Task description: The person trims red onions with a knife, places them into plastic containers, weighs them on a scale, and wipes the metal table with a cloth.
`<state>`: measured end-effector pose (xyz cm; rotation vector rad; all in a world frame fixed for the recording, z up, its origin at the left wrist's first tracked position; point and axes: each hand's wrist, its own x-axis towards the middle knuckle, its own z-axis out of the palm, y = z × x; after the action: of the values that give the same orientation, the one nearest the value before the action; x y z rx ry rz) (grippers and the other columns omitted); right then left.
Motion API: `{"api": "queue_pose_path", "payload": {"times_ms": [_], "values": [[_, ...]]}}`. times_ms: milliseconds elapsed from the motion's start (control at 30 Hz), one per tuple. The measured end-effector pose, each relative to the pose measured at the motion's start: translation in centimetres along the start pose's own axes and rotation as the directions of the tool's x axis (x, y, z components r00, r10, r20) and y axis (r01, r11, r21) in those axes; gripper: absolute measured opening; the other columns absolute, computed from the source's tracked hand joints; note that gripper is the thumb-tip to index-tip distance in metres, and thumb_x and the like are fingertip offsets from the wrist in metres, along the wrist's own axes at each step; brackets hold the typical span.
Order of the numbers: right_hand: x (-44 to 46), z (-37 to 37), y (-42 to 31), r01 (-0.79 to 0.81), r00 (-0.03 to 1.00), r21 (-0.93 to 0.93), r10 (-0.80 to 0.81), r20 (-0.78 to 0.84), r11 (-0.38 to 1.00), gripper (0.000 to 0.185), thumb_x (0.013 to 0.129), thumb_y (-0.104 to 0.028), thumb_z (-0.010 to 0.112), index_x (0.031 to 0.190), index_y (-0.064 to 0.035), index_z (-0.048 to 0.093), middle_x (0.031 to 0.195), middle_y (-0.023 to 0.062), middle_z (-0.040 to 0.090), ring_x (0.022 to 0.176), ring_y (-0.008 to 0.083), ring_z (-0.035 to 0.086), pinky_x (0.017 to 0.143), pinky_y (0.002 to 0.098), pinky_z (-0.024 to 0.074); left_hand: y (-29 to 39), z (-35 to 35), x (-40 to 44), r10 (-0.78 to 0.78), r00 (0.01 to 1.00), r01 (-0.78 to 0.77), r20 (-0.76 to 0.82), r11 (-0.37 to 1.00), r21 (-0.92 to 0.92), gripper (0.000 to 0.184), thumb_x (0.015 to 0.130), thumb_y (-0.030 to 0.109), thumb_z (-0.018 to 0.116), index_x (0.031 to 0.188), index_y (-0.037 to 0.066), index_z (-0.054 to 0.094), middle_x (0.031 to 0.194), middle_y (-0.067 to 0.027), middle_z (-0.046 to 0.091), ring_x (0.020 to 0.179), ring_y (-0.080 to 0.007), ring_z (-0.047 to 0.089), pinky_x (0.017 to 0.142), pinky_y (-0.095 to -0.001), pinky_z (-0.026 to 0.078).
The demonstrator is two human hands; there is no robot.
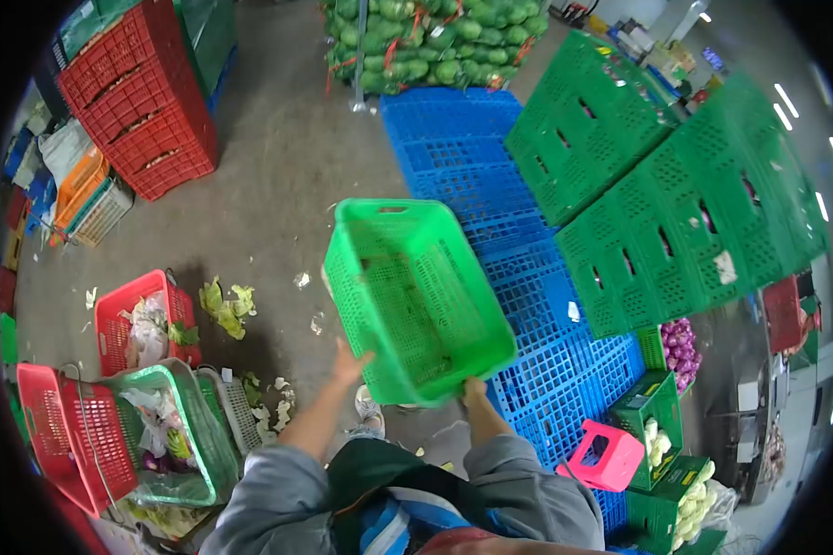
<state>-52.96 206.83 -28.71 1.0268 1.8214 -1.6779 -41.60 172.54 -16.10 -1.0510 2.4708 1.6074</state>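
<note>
A light green plastic crate (435, 305) hangs tilted before me, its open top towards me and nothing but a few dark scraps inside. My left hand (350, 363) grips its near left side, thumb and fingers partly in sight. At the near right corner, my right hand (475, 389) is closed on the rim, with some fingers hidden by the crate. Beneath and to the right lies a row of blue plastic pallets (546, 370). My shoe (368, 407) shows on the floor just below the crate.
Stacked dark green crates (684, 222) stand on the pallets' right side. A pink stool (604, 457) sits near the crates of white vegetables (692, 509). Red crates (143, 111) rise at far left; baskets with scraps (171, 435) stand near left. Loose leaves (227, 307) litter the floor.
</note>
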Motion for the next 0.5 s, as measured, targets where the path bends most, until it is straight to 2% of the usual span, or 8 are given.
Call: {"api": "queue_pose_path", "payload": {"times_ms": [67,167,233,267,333,367,400,500], "values": [[1.3,-1.8,2.8,-0.094,0.994,0.020,0.095,-0.061,0.995,0.019,0.082,-0.011,0.057,0.101,-0.0060,0.054,0.083,0.0082,0.058,0.072,0.0207,0.056,0.062,0.0361,0.0473,-1.0,0.5,-0.5,-0.065,0.998,0.066,-0.014,0.995,0.076,0.091,0.070,0.037,0.073,0.135,-0.002,0.022,0.125,-0.0245,0.046,0.115,-0.0318,0.048,0.096,-0.0365,0.039],[2.8,-3.0,3.3,-0.252,0.962,0.004,0.250,-0.108,0.968,0.031,0.078,-0.007,0.059,0.107,0.0019,0.055,0.089,0.0103,0.062,0.076,0.0223,0.060,0.063,0.0353,0.0468,3.2,1.1,0.6,-0.173,0.944,0.226,0.282,0.959,-0.168,0.101,0.068,0.043,0.075,0.137,-0.002,0.016,0.134,-0.0256,0.034,0.123,-0.0321,0.038,0.103,-0.0349,0.030],[2.3,-2.1,4.2,0.107,0.985,-0.130,-0.123,-0.117,0.986,0.021,0.080,-0.006,0.058,0.101,-0.0032,0.056,0.083,0.0091,0.059,0.067,0.0217,0.057,0.055,0.0360,0.0478,3.6,5.0,3.5,-0.157,0.927,0.297,0.340,0.860,-0.414,0.105,0.067,0.042,0.076,0.138,-0.003,0.013,0.135,-0.0240,0.033,0.120,-0.0318,0.040,0.102,-0.0346,0.031],[2.5,-2.8,3.7,-0.012,0.996,-0.152,-0.002,-0.093,0.988,0.020,0.079,-0.005,0.058,0.098,-0.0010,0.056,0.081,0.0100,0.059,0.065,0.0222,0.057,0.054,0.0362,0.0486,4.5,6.3,4.6,-0.176,0.921,0.316,0.347,0.859,-0.403,0.105,0.067,0.042,0.076,0.138,-0.003,0.013,0.135,-0.0240,0.033,0.120,-0.0318,0.040,0.102,-0.0346,0.031],[1.7,-4.0,3.3,-0.120,0.991,-0.088,0.115,-0.068,0.989,0.020,0.078,-0.006,0.059,0.097,-0.0009,0.056,0.080,0.0100,0.059,0.065,0.0222,0.057,0.055,0.0357,0.0488,6.0,8.9,5.7,-0.157,0.985,0.171,0.076,0.952,-0.253,0.104,0.064,0.032,0.077,0.138,-0.004,0.014,0.130,-0.0235,0.041,0.110,-0.0312,0.051,0.095,-0.0344,0.040],[2.2,-4.4,2.0,-0.198,0.980,-0.021,0.198,-0.022,0.980,0.021,0.077,-0.007,0.060,0.097,-0.0009,0.056,0.079,0.0100,0.059,0.065,0.0221,0.058,0.056,0.0351,0.0490,6.2,9.8,6.5,-0.163,0.984,0.176,0.070,0.948,-0.267,0.104,0.064,0.032,0.077,0.138,-0.004,0.014,0.130,-0.0235,0.041,0.110,-0.0312,0.051,0.095,-0.0344,0.040],[-0.2,-3.9,-1.3,-0.208,0.975,-0.069,0.213,0.066,0.976,0.022,0.076,-0.007,0.060,0.098,-0.0030,0.056,0.082,0.0095,0.059,0.069,0.0226,0.058,0.057,0.0356,0.0489,5.9,10.6,7.0,-0.310,0.949,0.314,0.050,0.928,-0.202,0.101,0.062,0.026,0.075,0.138,-0.004,0.015,0.130,-0.0238,0.042,0.106,-0.0314,0.054,0.091,-0.0349,0.043],[-0.6,-4.3,-4.4,-0.154,0.983,-0.125,0.165,0.079,0.980,0.023,0.075,-0.007,0.060,0.098,-0.0059,0.056,0.087,0.0085,0.059,0.076,0.0227,0.058,0.060,0.0372,0.0497,5.0,13.3,8.2,-0.432,0.892,0.417,-0.133,0.900,-0.127,0.093,0.059,0.013,0.069,0.137,-0.001,0.020,0.120,-0.0244,0.051,0.093,-0.0328,0.060,0.081,-0.0371,0.048]]}}
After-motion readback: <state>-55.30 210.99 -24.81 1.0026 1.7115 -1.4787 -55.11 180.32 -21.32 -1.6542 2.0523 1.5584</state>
